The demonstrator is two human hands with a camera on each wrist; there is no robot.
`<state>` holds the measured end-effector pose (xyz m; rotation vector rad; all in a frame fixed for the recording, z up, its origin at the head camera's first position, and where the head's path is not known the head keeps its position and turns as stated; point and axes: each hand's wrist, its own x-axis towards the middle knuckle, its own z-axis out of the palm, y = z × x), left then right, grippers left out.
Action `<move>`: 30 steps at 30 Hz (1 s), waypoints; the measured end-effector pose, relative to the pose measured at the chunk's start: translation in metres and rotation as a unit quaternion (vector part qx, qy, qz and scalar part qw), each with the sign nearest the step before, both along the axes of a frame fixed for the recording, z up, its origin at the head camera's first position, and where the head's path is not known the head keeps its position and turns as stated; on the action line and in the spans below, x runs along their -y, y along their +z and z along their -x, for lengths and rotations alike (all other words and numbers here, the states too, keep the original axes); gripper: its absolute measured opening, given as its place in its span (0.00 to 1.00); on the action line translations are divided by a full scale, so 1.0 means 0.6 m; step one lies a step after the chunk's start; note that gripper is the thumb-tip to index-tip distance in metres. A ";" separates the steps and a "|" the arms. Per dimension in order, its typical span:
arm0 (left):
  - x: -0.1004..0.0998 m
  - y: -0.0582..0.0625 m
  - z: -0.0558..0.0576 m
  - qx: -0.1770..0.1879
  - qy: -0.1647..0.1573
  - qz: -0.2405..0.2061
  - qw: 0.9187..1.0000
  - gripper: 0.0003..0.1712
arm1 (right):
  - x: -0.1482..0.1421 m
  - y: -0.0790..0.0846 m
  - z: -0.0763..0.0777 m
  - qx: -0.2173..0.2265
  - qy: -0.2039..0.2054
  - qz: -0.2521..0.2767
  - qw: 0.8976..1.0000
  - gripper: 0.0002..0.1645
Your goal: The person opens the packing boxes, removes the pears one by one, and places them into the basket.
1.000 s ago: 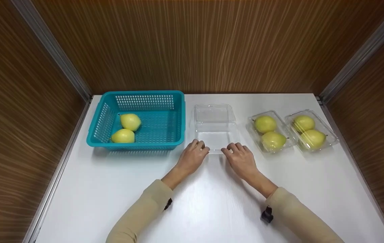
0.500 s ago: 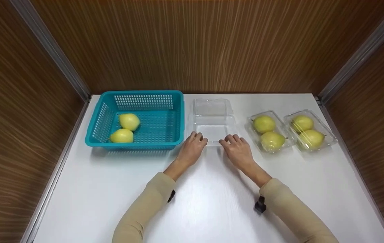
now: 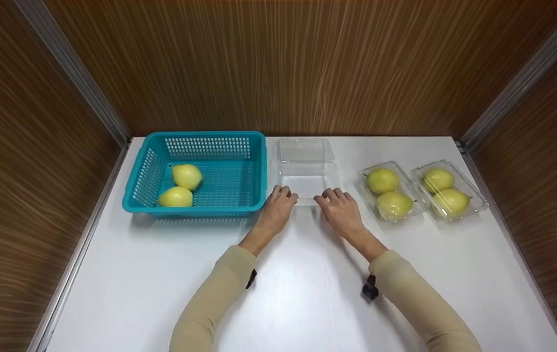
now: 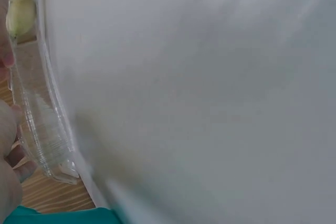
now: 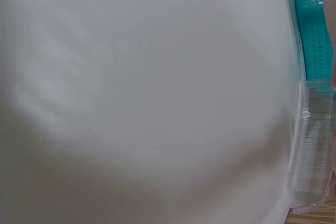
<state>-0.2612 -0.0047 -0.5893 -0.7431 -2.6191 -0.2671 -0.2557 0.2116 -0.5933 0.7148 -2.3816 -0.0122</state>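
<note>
Wood-grain panels (image 3: 288, 68) walling a white table (image 3: 302, 293) suggest a work booth.

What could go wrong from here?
1. The open clear container could skew or flex: the left hand and right hand hold only its near edge.
2. It sits close to the teal basket and might snag.
3. The basket's two pears lie loose and could roll if bumped.
</note>
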 end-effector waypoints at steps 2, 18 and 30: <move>0.000 0.000 0.003 0.004 0.002 -0.002 1.000 0.08 | 0.001 0.000 0.003 0.007 0.000 0.000 1.000 0.07; 0.000 -0.006 0.001 -0.035 0.004 -0.014 0.999 0.12 | 0.004 0.004 0.015 0.015 -0.002 0.010 1.000 0.08; 0.010 0.028 -0.054 -0.138 -0.049 0.015 0.989 0.21 | -0.035 0.035 -0.016 0.027 -0.023 0.034 0.999 0.19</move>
